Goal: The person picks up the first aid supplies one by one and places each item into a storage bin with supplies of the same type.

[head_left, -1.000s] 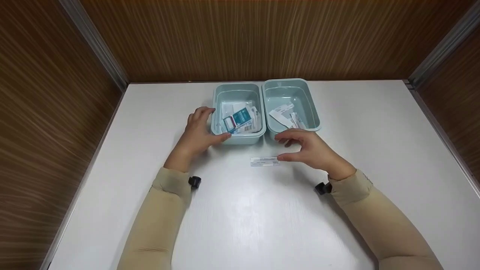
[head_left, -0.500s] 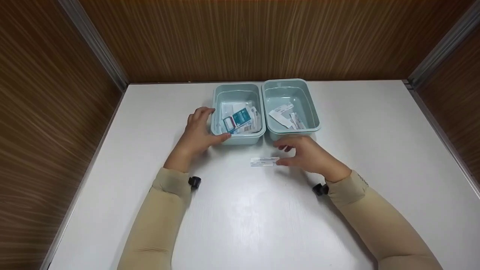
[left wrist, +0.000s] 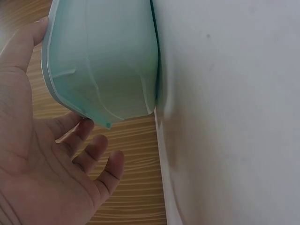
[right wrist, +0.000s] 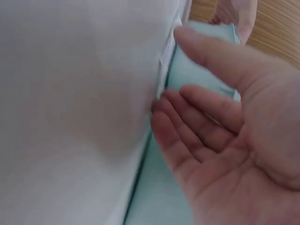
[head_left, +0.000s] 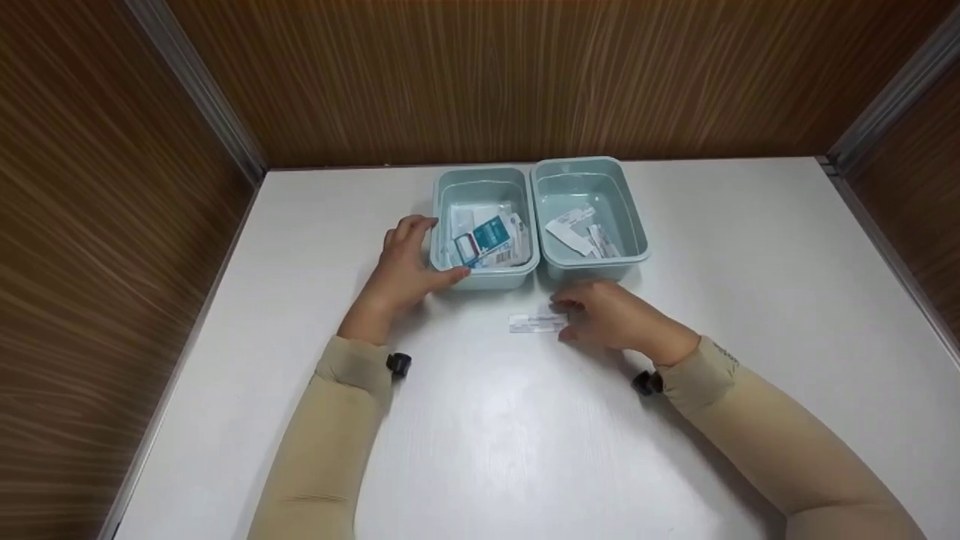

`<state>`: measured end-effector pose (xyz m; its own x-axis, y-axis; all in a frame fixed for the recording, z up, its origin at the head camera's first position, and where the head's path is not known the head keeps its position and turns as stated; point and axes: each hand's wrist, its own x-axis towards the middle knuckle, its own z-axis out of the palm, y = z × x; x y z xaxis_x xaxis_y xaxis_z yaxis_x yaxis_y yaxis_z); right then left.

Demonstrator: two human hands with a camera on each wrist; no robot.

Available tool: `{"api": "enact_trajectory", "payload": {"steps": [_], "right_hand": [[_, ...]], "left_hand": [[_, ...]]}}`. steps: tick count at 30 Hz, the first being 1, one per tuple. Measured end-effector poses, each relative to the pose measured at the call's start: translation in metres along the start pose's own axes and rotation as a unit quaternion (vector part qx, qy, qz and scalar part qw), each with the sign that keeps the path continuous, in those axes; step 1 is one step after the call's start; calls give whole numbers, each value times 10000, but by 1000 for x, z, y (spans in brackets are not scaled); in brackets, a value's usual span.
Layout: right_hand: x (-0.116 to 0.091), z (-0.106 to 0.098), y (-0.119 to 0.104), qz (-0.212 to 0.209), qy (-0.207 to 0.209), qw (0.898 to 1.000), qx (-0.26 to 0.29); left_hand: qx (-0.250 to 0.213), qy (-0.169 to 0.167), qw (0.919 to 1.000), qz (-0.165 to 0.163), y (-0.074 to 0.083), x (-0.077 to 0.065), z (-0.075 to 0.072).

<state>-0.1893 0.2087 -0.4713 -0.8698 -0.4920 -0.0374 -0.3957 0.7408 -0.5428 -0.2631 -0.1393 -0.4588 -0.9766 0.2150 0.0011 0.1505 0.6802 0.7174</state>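
A flat white strip packet (head_left: 531, 323) with fine print lies on the table in front of two pale blue-green bins. My right hand (head_left: 611, 321) is low at its right end, thumb and fingers apart. In the right wrist view, my right hand's fingers (right wrist: 171, 136) are loosely bent, with nothing between them and the thumb. My left hand (head_left: 403, 271) spans the near left corner of the left bin (head_left: 491, 280). Its thumb touches the front rim and its fingertips the left side. In the left wrist view, the other fingers (left wrist: 101, 154) hang loose beside the bin (left wrist: 103, 61).
Inside the left bin are several packets, topped by a teal and white packet (head_left: 491, 234). The right bin (head_left: 590, 268) holds white paper packets (head_left: 570, 229). Both bins stand side by side near the wood-grain back wall (head_left: 480, 82), on a white table (head_left: 480, 435).
My right hand has come down from the right bin's front edge towards the strip packet. The left hand stays at the left bin, and the whole view has shifted slightly.
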Motion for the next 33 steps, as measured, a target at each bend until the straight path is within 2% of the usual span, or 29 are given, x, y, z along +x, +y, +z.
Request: {"api": "enact_trajectory", "payload": {"steps": [10, 17, 26, 33], "right_hand": [[4, 2, 1, -38, -19, 9999, -128], [5, 0, 1, -274, -13, 9996, -26], [9, -1, 2, 163, -276, 9995, 72], [13, -1, 2, 229, -373, 9989, 156]], "left_hand": [[1, -14, 10000, 41, -1, 2, 1], [3, 45, 10000, 47, 0, 2, 1], [15, 12, 9999, 111, 0, 2, 0], [-8, -22, 10000, -9, 2, 1, 0]]}}
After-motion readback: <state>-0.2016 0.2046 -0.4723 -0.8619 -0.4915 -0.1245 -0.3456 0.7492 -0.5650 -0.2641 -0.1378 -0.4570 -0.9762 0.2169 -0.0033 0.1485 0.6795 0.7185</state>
